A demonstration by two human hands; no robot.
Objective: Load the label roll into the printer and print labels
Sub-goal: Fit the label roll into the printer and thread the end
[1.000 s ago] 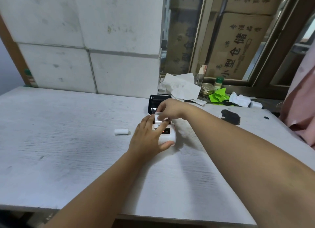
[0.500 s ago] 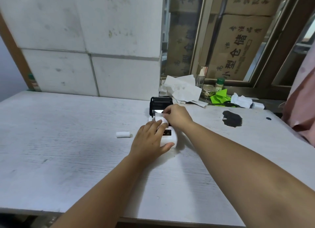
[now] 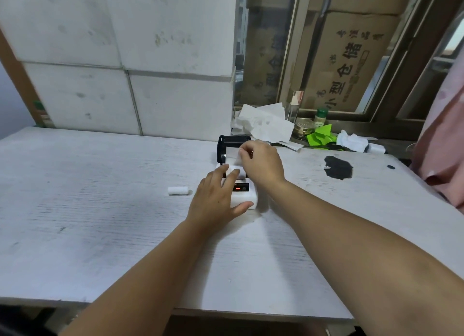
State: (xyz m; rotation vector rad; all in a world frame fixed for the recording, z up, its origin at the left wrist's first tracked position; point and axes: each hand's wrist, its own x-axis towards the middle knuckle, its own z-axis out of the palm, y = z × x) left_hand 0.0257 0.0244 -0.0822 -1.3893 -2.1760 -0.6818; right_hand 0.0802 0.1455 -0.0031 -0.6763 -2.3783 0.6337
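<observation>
A small white label printer (image 3: 244,197) sits mid-table with its black lid (image 3: 232,141) flipped open at the back. A red light shows on its dark front panel. My left hand (image 3: 217,197) lies on the printer's left side, thumb along its front edge, holding it steady. My right hand (image 3: 261,161) hovers over the open compartment and pinches the white label strip (image 3: 232,151), which is pulled up from the label roll (image 3: 239,172) seated in the printer. A second small white roll (image 3: 178,190) lies loose on the table to the left.
The white table (image 3: 100,210) has a black patch (image 3: 337,168) at the right. Crumpled paper (image 3: 263,122), a green scrap (image 3: 321,136), small bottles and a white rag crowd the window ledge behind. Pink cloth (image 3: 444,147) hangs at the right edge.
My right hand has lifted toward the open lid, drawing the label strip up from the roll. My left hand stays on the printer. The view shifted slightly.
</observation>
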